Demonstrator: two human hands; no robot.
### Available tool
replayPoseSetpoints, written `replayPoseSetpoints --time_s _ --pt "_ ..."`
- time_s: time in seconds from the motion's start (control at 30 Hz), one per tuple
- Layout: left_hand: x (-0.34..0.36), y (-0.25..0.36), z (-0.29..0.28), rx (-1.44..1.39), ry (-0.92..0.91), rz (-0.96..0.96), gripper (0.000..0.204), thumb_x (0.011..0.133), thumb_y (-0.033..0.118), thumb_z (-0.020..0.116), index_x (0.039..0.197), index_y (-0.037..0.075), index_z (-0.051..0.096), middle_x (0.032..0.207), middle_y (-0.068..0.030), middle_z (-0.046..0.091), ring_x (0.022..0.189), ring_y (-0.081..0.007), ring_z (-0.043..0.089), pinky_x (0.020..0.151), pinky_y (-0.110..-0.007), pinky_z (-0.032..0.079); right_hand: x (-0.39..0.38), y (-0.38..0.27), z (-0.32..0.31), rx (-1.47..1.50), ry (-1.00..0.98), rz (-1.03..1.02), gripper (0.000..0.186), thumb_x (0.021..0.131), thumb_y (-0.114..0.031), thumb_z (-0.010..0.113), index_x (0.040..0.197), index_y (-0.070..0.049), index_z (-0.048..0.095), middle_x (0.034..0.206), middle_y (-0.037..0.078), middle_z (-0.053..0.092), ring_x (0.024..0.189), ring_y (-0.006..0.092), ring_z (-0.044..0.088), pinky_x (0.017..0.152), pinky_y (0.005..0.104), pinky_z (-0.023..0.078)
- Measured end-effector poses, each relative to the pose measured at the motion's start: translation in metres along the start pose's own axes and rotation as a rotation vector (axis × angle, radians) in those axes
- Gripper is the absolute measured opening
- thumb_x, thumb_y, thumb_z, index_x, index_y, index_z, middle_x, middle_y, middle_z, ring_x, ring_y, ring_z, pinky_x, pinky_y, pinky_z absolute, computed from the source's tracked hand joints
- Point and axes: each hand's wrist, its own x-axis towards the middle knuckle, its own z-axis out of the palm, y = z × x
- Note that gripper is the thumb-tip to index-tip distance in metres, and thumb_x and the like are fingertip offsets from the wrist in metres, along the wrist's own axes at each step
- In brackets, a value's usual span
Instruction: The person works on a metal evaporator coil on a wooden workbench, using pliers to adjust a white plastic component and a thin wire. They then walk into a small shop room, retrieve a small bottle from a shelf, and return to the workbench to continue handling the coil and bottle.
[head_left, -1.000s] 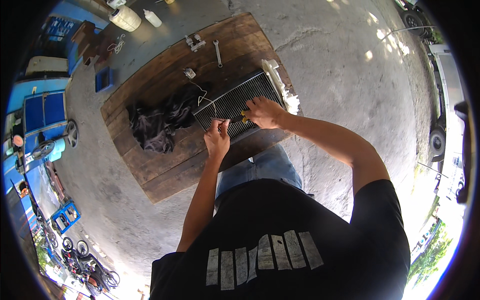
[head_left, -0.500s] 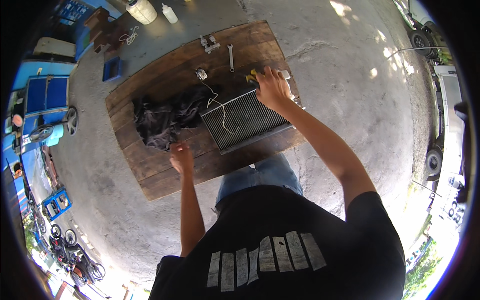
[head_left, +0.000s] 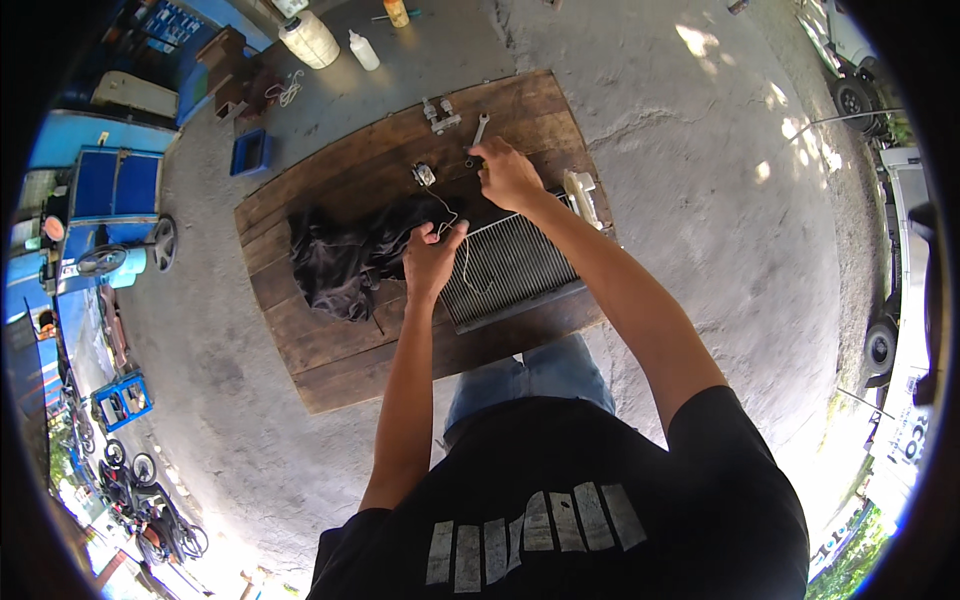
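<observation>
My left hand (head_left: 430, 262) is at the left end of a finned radiator (head_left: 515, 262), thumb and fingers apart, beside a thin pale cord (head_left: 466, 262) that trails over the fins. The cord runs from a small silvery metal part (head_left: 424, 175). Beyond the radiator, my right hand (head_left: 508, 180) is curled, and a bit of yellow shows at its fingers, seemingly a yellow-handled tool mostly hidden by them. Its fingertips are close to the ring end of a combination wrench (head_left: 481, 130). A crumpled black cloth (head_left: 335, 265) lies left of my left hand.
All this rests on a wooden board table (head_left: 300, 375). A metal fitting (head_left: 441, 115) stands near its far edge. Past it are a blue tray (head_left: 250, 152), a white jug (head_left: 309, 40), a squeeze bottle (head_left: 364, 50) and an orange-labelled container (head_left: 396, 12).
My left hand has moved up and right from the cloth's near edge to the radiator's left end. My right hand has shifted left from the radiator's right end toward the wrench. The view has shifted slightly.
</observation>
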Motion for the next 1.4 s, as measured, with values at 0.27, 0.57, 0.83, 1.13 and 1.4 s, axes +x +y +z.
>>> replayPoseSetpoints --time_s 0.27,0.57,0.83,1.13,1.4 --pt "0.002 0.015 0.014 -0.262 -0.134 0.115 0.074 0.083 0.038 0.088 0.133 -0.009 0.061 0.130 -0.0244 0.068 0.111 -0.0274 0.072 0.095 -0.037 0.058 0.013 -0.024 -0.016 -0.551 -0.122 -0.571 0.033 0.094 -0.015 0.068 0.126 -0.017 0.069 0.147 0.006 0.056 0.148 0.0306 0.042 0.115 0.0513 0.043" --pt "-0.010 0.037 0.029 -0.322 -0.238 0.271 0.068 0.086 0.032 0.086 0.139 -0.001 0.060 0.136 -0.0204 0.067 0.121 -0.0308 0.069 0.099 -0.040 0.057 -0.015 0.004 -0.080 -0.672 -0.276 -0.605 0.014 0.094 -0.014 0.069 0.108 -0.011 0.066 0.124 0.005 0.068 0.143 0.0245 0.049 0.123 0.0527 0.035" --pt "-0.019 0.045 0.047 -0.284 -0.323 0.482 0.066 0.091 0.025 0.079 0.146 0.001 0.055 0.145 -0.0196 0.061 0.131 -0.0356 0.062 0.110 -0.041 0.051 -0.062 0.019 -0.117 -0.658 -0.333 -0.546 0.018 0.096 -0.024 0.070 0.108 -0.012 0.068 0.099 0.004 0.070 0.097 0.0235 0.071 0.104 0.0467 0.049" --pt "-0.025 0.048 0.056 -0.039 -0.363 0.741 0.065 0.091 0.035 0.079 0.148 0.011 0.057 0.152 -0.0069 0.058 0.141 -0.0335 0.049 0.117 -0.044 0.042 -0.126 0.046 -0.127 -0.528 -0.198 -0.425 0.024 0.097 -0.035 0.069 0.098 -0.011 0.068 0.091 0.004 0.067 0.089 0.0238 0.068 0.093 0.0428 0.049" --pt "-0.040 0.053 0.063 0.133 -0.348 0.796 0.072 0.088 0.038 0.082 0.151 0.019 0.055 0.156 -0.0002 0.055 0.146 -0.0288 0.041 0.115 -0.052 0.033 -0.166 0.056 -0.117 -0.440 -0.047 -0.175 0.031 0.094 -0.041 0.074 0.089 -0.010 0.073 0.081 0.005 0.066 0.085 0.0233 0.066 0.099 0.0425 0.045"
